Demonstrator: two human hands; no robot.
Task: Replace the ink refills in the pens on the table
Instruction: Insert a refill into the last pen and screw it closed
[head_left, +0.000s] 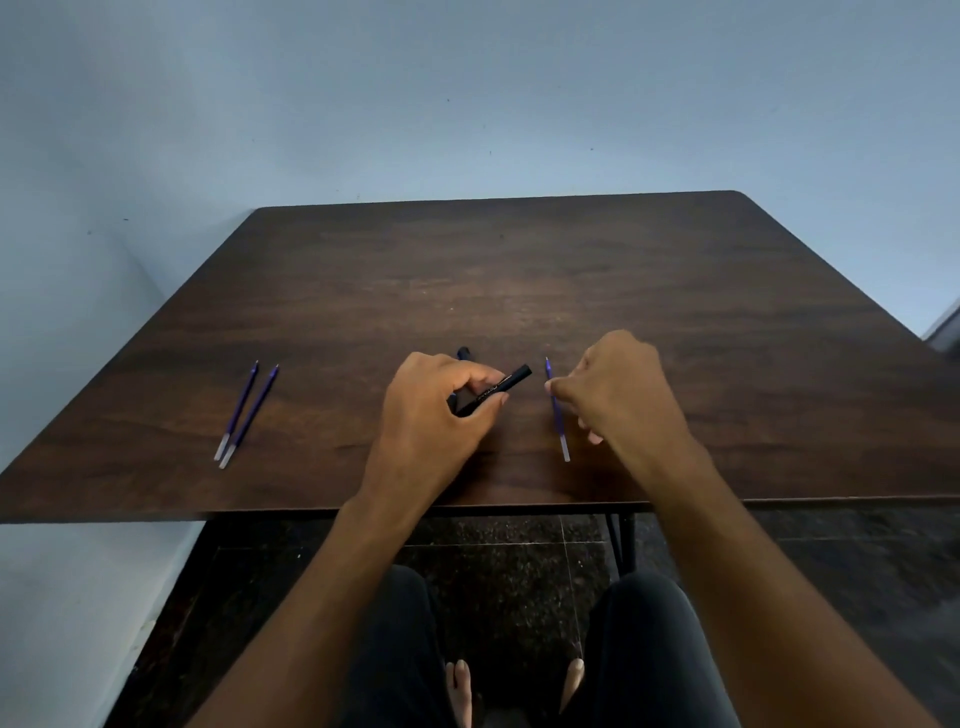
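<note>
The left hand (441, 410) is closed around a black pen barrel (496, 391), its grip pinching the barrel between thumb and fingers with the open end angled up toward the right; the right hand (621, 387) has its grip pressed onto a purple refill (556, 410), held near the middle with the tip pointing away and the clear tail hanging toward the counter's near edge; two more refills (245, 413) lie side by side and touching at their pale ends, well apart to the left on the counter (519, 270); a dark part, perhaps a cap or another pen section, shows just beyond the left knuckles (463, 353), though too little is visible to say which. The likely trouble from here is misalignment; the refill is thin and the barrel mouth narrow, so a tilted approach could jam or bend it, and a loose pinch could let it slip and roll off the near edge onto the floor. Feeding the refill in tail first would also spoil the fit; I cannot tell which end belongs inside. The counter is dark wood-grain laminate, smooth and bare apart from these things, with rounded far corners; it stands against a plain pale blue wall, over a dark speckled tiled floor, with the person's knees and bare feet below.
</note>
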